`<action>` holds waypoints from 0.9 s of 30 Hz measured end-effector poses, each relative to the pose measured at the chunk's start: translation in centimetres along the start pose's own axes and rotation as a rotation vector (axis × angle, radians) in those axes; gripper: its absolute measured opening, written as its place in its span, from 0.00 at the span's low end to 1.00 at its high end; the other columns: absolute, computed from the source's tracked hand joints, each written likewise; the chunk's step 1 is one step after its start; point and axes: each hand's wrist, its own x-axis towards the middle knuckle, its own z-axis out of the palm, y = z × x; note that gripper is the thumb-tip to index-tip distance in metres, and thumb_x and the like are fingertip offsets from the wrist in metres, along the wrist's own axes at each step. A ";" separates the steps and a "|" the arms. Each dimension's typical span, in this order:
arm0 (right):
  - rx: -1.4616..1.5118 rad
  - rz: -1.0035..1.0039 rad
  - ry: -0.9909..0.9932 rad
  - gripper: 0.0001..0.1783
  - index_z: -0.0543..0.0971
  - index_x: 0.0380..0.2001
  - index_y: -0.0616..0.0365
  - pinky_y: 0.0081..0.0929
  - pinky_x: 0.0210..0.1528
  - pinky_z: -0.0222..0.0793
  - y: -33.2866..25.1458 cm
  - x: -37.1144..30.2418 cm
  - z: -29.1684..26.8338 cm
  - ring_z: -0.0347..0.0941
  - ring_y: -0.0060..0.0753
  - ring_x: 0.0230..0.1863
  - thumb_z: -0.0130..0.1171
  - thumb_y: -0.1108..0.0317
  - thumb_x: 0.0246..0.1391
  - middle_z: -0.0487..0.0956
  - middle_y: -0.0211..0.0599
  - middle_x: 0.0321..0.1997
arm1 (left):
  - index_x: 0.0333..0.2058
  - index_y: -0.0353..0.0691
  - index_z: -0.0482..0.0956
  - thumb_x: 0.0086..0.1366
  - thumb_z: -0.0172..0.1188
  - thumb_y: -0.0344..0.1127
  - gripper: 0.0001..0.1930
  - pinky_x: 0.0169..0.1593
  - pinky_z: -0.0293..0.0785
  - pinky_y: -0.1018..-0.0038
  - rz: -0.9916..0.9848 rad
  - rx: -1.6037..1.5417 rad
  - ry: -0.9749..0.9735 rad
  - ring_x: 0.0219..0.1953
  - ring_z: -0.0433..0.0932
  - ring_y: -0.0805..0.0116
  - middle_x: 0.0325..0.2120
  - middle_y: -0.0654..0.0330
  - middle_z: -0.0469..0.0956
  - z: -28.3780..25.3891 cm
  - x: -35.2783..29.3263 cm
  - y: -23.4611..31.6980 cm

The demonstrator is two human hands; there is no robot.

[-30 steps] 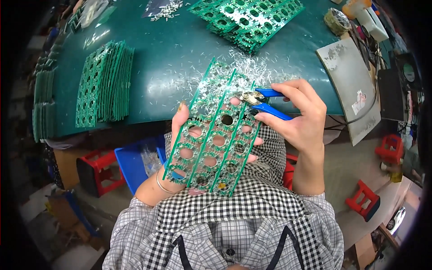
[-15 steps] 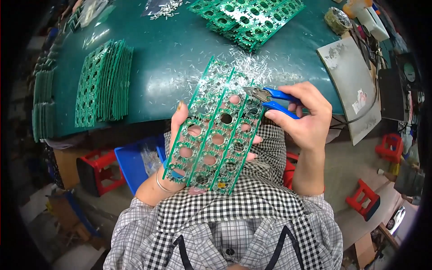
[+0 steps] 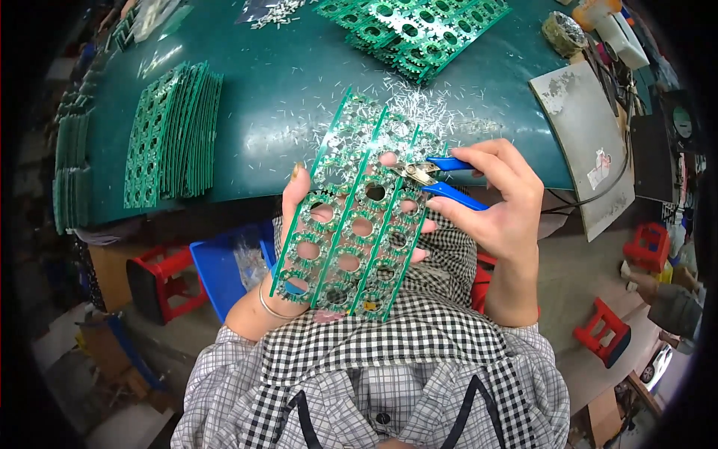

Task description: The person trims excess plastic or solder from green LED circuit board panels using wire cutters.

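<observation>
A green circuit board panel (image 3: 349, 224) with rows of ring-shaped cutouts lies tilted over my lap, its far end reaching the table edge. My left hand (image 3: 297, 196) supports it from below, thumb on the left edge and fingertips showing past the right edge; the palm shows through the holes. My right hand (image 3: 499, 191) grips blue-handled side cutters (image 3: 452, 184) by their spread handles. The cutter's jaws rest over the panel's upper right part, close to a ring; whether they touch a lead is too small to tell.
Cut wire bits (image 3: 422, 105) litter the green table (image 3: 262, 97) beyond the panel. A row of upright panels (image 3: 173, 138) stands at left, and stacked panels (image 3: 419, 34) lie at the back. A grey board (image 3: 583, 150) leans at right, with a tape roll (image 3: 562, 34) behind it.
The side cutters have moved left and slightly nearer over the panel, and their handles are spread wider. My left hand and the panel have hardly shifted.
</observation>
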 end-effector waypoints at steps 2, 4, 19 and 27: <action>0.020 -0.038 0.016 0.30 0.85 0.43 0.59 0.20 0.27 0.64 0.3 -0.2 0.1 0.73 0.22 0.31 0.83 0.63 0.32 0.81 0.33 0.36 | 0.74 0.48 0.50 0.63 0.42 0.80 0.52 0.66 0.56 0.28 0.005 0.016 0.024 0.67 0.57 0.21 0.68 0.34 0.58 0.0 0.0 0.0; 0.030 -0.001 0.019 0.29 0.85 0.42 0.60 0.18 0.26 0.63 0.1 -0.4 0.4 0.72 0.19 0.29 0.83 0.64 0.32 0.81 0.32 0.35 | 0.74 0.48 0.50 0.63 0.42 0.80 0.52 0.66 0.56 0.28 0.004 0.014 0.015 0.67 0.57 0.22 0.68 0.34 0.58 -0.2 0.1 -0.1; 0.063 -0.024 0.009 0.29 0.84 0.40 0.61 0.30 0.34 0.75 -1.0 -0.3 0.9 0.80 0.37 0.33 0.83 0.63 0.30 0.81 0.39 0.36 | 0.72 0.44 0.56 0.68 0.38 0.75 0.46 0.65 0.66 0.35 0.021 -0.074 -0.020 0.62 0.71 0.39 0.65 0.42 0.66 -0.1 0.0 0.3; 0.017 0.004 0.017 0.27 0.85 0.37 0.61 0.24 0.26 0.72 -1.4 -0.2 1.1 0.78 0.30 0.26 0.84 0.62 0.30 0.81 0.37 0.31 | 0.72 0.44 0.57 0.69 0.38 0.74 0.45 0.63 0.68 0.35 -0.002 -0.141 -0.037 0.60 0.74 0.39 0.65 0.42 0.67 -0.4 0.1 0.2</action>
